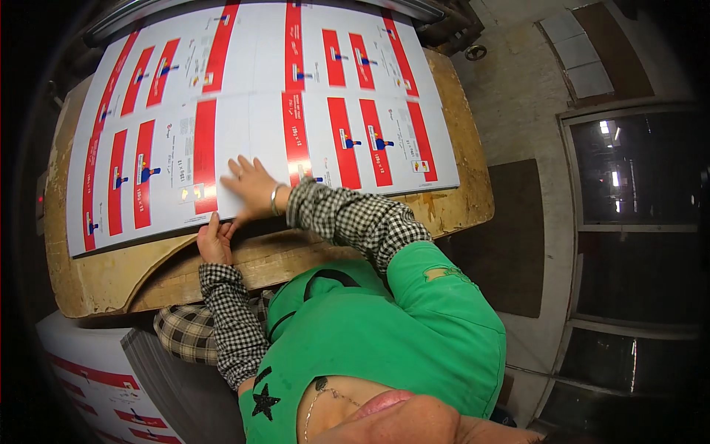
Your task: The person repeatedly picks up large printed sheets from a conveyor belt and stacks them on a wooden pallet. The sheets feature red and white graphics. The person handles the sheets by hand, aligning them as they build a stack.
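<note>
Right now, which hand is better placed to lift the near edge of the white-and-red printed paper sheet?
Probably your left hand: it's at the near edge of the sheet, while your right hand lies spread on top.

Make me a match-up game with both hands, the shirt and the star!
Things:
1. Left hand
2. Right hand
3. Shirt
4. Star

Clues:
A. Black
B. Spread out on top of the paper
C. Green
D. At the paper's near edge

Right pairs: 1-D, 2-B, 3-C, 4-A
</note>
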{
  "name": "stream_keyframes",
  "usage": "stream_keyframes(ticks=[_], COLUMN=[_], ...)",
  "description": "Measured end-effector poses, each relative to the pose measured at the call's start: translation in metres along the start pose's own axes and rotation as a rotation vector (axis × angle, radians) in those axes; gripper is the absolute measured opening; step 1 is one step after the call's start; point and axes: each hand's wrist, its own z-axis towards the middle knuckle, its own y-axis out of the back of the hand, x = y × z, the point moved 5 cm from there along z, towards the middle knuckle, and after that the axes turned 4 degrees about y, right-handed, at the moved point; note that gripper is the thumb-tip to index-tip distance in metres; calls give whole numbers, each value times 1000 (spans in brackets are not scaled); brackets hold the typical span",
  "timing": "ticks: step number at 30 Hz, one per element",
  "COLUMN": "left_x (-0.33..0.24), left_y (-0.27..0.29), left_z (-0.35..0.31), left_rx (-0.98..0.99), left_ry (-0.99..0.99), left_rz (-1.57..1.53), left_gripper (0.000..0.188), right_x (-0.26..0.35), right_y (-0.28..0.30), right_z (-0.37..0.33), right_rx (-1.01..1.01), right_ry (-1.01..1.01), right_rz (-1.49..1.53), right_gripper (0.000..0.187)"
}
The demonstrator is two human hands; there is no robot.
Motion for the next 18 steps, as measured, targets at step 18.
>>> stream_keyframes(ticks=[18], left_x=[15], left_y=[23], left_z=[6], left_rx=[-273], left_ry=[16], left_rz=[-101], left_gripper=[30], right_x=[10], right_y=[55], right_z=[-18], right_rx=[-25], right_ry=[63], right_rz=[398], right_gripper=[20])
